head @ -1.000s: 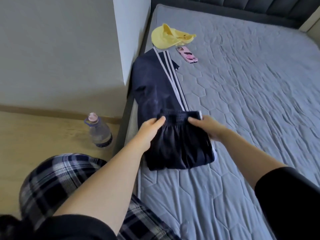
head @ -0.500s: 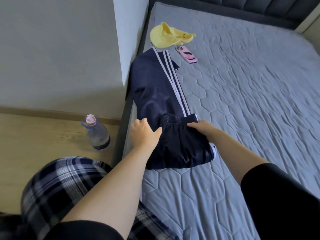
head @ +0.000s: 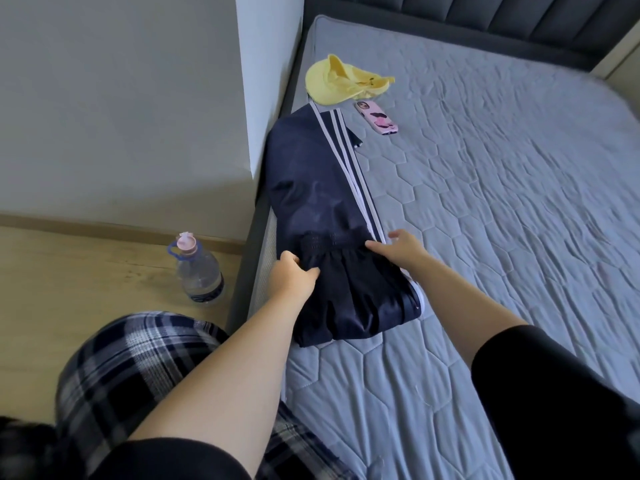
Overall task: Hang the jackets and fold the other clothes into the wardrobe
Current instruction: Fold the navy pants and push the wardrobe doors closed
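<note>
Navy trousers (head: pixel 322 188) with white side stripes are laid along the left edge of the bed (head: pixel 502 209), folded so that the waistband end is doubled back over the legs near the bed's near end. The left side of that folded part is gripped by the left hand (head: pixel 292 277), whose fingers are curled round the cloth just below the elastic waistband. The right side of the waistband is touched by the right hand (head: pixel 401 249); its fingers are laid out fairly straight on the cloth by the stripes, and nothing is seen to be pinched. Further up the bed, just beyond the trousers' far end, a yellow cap (head: pixel 341 81) is seen, with a pink phone (head: pixel 377 117) just beside it. On the floor left of the bed, a water bottle (head: pixel 197 268) is stood upright.
</note>
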Motion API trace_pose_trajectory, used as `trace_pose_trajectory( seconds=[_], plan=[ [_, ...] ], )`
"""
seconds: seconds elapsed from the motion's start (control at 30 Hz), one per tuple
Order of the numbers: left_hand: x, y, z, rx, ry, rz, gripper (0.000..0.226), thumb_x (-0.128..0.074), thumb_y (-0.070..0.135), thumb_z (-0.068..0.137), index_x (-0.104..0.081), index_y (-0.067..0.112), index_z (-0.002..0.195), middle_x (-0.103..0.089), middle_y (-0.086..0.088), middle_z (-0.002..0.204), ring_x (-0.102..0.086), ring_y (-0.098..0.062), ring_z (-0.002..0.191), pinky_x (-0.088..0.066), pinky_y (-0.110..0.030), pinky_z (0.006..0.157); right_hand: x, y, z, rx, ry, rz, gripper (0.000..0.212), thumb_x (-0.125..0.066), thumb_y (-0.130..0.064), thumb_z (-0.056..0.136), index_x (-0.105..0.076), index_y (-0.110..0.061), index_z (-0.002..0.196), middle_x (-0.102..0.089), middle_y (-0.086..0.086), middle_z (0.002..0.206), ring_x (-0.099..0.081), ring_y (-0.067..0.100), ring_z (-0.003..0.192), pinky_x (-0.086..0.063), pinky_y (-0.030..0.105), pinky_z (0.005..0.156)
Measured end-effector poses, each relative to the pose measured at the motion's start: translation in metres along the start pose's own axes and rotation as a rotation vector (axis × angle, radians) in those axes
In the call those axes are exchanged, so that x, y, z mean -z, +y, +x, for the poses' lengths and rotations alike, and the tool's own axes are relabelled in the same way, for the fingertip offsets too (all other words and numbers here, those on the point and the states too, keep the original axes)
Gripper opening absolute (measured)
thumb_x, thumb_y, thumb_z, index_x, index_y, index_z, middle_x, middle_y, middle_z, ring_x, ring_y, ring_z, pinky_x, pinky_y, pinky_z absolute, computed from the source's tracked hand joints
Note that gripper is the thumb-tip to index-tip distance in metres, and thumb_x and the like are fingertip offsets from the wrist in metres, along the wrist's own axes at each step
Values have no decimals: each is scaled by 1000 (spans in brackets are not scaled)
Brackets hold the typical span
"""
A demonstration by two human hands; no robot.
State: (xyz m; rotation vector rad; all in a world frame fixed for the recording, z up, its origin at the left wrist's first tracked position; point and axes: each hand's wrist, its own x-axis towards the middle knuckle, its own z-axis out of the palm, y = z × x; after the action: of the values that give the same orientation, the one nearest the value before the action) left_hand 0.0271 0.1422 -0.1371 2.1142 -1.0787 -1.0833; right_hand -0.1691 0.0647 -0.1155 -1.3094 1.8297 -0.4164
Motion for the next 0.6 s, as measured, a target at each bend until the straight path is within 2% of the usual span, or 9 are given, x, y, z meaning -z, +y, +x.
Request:
trace_pose_trajectory(
  seconds=[0.03,0.1,0.13,0.23,0.33,0.4,0.5,0.53,0.6],
  plan=[
    [0,-2,-2,3,9,103,47,-68,33,85,-48,12,121,-51,-8,122,-55,-27,100,-40,-32,71,-2,3,1,-88,-52,-17,76,-76,-45,76,-47,-5,134,-54,6,127,-57,24,111,-45,30,82],
    [-2,-6,-4,15,22,215,58,-70,37,83,-42,13,127,-43,-10,129,-50,-31,114,-43,-36,77,-5,12,3,-154,-169,30,65,-78,-42,75,-57,-1,121,-65,10,114,-64,20,93,-53,30,76],
    [-2,-7,-5,21,26,234,62,-71,39,82,-40,12,128,-41,-12,131,-48,-32,118,-43,-38,79,-5,15,3,-157,-208,66,58,-78,-38,77,-60,1,116,-67,13,111,-66,21,90,-55,33,78],
    [-3,-6,-6,47,20,276,66,-71,42,82,-37,12,130,-39,-13,133,-46,-34,120,-43,-40,78,-4,19,0,-160,-300,138,47,-74,-23,83,-59,2,119,-67,19,112,-68,27,96,-55,38,86],
    [-5,-5,-6,-17,-39,352,53,-65,37,86,-40,10,125,-51,-12,125,-55,-34,108,-42,-35,71,-1,22,-3,-174,-308,82,40,-72,-11,84,-59,2,120,-65,19,115,-64,31,103,-51,41,93],
    [-8,-5,-9,-73,-147,380,38,-62,31,88,-49,7,114,-59,-12,115,-59,-32,98,-42,-32,68,3,26,-6,-161,-297,-113,37,-71,-11,83,-61,2,117,-65,17,115,-62,32,106,-48,41,97],
    [-19,-8,-20,-24,-419,237,25,-67,25,86,-59,4,99,-63,-12,87,-61,-24,65,-46,-26,52,22,36,-13,-177,-349,-367,34,-69,-13,84,-63,-1,116,-65,14,115,-61,31,108,-46,39,98],
    [-22,-10,-24,37,-536,145,24,-67,23,87,-60,3,99,-62,-10,78,-59,-20,54,-47,-25,45,31,41,-17,-212,-396,-397,33,-68,-12,85,-62,-1,116,-65,15,116,-61,32,108,-46,41,99],
    [-29,-10,-33,141,-759,66,28,-62,27,92,-60,2,104,-62,-9,71,-62,-17,46,-48,-21,40,48,55,-24,-283,-454,-473,34,-67,-11,86,-60,0,118,-64,18,118,-60,34,109,-45,45,100]
  ],
)
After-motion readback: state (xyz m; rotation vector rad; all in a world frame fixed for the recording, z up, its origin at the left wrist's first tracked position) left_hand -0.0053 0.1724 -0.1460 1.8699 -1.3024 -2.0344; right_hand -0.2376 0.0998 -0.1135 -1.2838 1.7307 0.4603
